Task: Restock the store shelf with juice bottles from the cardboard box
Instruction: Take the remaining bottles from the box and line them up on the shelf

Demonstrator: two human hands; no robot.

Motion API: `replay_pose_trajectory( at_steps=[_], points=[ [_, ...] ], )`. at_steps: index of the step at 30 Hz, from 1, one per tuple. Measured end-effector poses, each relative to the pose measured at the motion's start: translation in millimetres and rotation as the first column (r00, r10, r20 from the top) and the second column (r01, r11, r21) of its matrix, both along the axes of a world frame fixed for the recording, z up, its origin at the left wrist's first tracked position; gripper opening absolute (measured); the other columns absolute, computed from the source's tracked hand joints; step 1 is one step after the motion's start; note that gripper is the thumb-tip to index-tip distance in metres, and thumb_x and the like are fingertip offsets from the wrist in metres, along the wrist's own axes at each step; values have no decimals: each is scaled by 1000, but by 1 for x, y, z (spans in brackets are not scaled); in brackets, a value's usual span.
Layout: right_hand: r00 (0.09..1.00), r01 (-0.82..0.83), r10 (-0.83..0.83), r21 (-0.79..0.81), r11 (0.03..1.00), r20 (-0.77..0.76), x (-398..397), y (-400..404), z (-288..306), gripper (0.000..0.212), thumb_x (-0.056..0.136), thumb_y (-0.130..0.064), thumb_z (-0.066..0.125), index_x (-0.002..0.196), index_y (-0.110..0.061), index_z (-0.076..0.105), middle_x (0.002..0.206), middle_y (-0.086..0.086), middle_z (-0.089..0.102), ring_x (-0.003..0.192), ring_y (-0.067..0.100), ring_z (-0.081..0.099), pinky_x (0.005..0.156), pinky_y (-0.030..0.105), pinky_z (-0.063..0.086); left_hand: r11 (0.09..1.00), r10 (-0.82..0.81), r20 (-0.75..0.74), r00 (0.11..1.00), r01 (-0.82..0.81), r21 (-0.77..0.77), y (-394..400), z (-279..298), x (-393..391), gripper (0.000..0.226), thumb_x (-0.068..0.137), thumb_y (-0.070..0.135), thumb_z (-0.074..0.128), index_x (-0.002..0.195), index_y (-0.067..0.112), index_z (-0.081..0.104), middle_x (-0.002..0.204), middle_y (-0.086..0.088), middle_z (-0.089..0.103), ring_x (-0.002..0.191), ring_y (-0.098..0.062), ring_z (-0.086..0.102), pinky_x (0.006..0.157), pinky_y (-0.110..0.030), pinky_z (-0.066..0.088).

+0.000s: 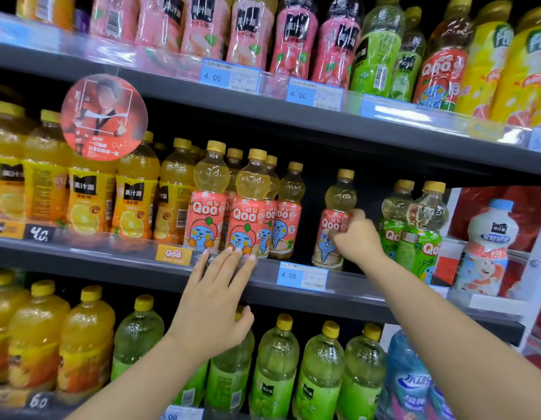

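A pink-labelled Qoo bottle stands upright on the middle shelf, alone in a gap between two groups of bottles. The right hand forms the grip, its fingers curled round the bottle's label at mid-height from the right side. The left hand is released, fingers straight, with fingertips touching the shelf's front edge below the front pink Qoo bottles. These stand left of the gap; green-labelled Qoo bottles stand just right of it. Orange juice bottles fill the shelf's left part, behind a round promotional sign. A blue price tag marked 4.00 sits on the shelf edge below the held bottle. Further stocked shelves lie above and below.
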State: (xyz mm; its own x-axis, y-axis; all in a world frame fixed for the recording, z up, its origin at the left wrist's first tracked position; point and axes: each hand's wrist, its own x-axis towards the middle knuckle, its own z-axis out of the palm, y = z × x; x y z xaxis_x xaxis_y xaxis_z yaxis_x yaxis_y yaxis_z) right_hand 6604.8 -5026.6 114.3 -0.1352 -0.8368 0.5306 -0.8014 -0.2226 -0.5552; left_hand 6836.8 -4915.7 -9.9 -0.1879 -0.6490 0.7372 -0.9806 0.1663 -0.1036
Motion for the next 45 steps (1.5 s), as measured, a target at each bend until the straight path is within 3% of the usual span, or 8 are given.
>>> replay_pose_trajectory(
  at_steps=[7, 12, 17, 20, 26, 30, 37, 45],
  points=[
    [977, -204, 205, -25, 979, 65, 28, 45, -3, 64, 78, -34, 75, 130, -14, 42, 118, 5, 60, 103, 19, 62, 79, 31, 54, 999, 23, 48, 999, -25, 32, 10, 11, 4, 72, 72, 47, 49, 138, 17, 47, 135, -5, 54, 129, -23, 46, 111, -47, 31],
    [947, -308, 310, -34, 951, 84, 55, 61, -7, 57, 81, -34, 72, 128, -18, 44, 118, 1, 61, 102, 15, 63, 84, 37, 56, 1000, -10, 61, 998, 8, 29, 28, 16, 13, 71, 72, 43, 55, 138, 17, 44, 133, -4, 54, 124, -23, 50, 107, -51, 36],
    [936, -346, 348, -59, 937, 43, 68, 71, -9, 54, 85, -33, 68, 130, -16, 45, 117, 2, 62, 105, 19, 61, 88, 37, 52, 996, 34, 48, 998, -38, 78, 58, 14, 40, 66, 76, 45, 42, 130, 10, 52, 131, -12, 55, 119, -31, 52, 106, -49, 34],
    [934, -356, 357, -37, 934, 25, 68, 80, -15, 56, 87, -34, 64, 134, -17, 40, 122, 1, 60, 109, 19, 60, 92, 38, 50, 985, 103, 7, 995, -103, 140, 82, 3, 62, 67, 77, 44, 46, 133, 9, 50, 134, -13, 53, 123, -31, 50, 108, -51, 32],
    [919, -394, 388, -176, 902, -67, 63, 126, -53, 59, 87, -36, 61, 140, -18, 41, 136, 1, 53, 124, 17, 49, 97, 26, 37, 951, 186, -21, 982, -175, 253, 144, -39, 103, 66, 78, 41, 50, 132, 3, 51, 129, -20, 54, 117, -39, 51, 97, -52, 43],
    [872, -484, 477, -56, 873, -107, 77, 169, -104, 57, 89, -39, 59, 140, -18, 43, 142, 5, 48, 130, 20, 43, 106, 30, 31, 911, 258, -32, 966, -233, 341, 193, -74, 122, 67, 80, 42, 49, 135, 4, 47, 132, -20, 52, 121, -38, 48, 100, -51, 40],
    [774, -585, 621, 235, 776, -124, 135, 242, -202, 56, 91, -40, 57, 139, -15, 45, 144, 7, 45, 133, 24, 41, 106, 33, 32, 806, 409, -18, 913, -352, 475, 292, -146, 150, 65, 76, 43, 51, 127, 3, 55, 122, -19, 59, 108, -39, 57, 89, -50, 45],
    [623, -651, 773, 466, 599, -122, 210, 321, -294, 55, 91, -38, 59, 138, -14, 45, 142, 9, 46, 130, 25, 44, 101, 30, 34, 630, 594, -2, 805, -463, 623, 395, -223, 191, 60, 89, 44, 51, 140, 15, 39, 141, -8, 45, 127, -29, 43, 106, -44, 32]
  ],
)
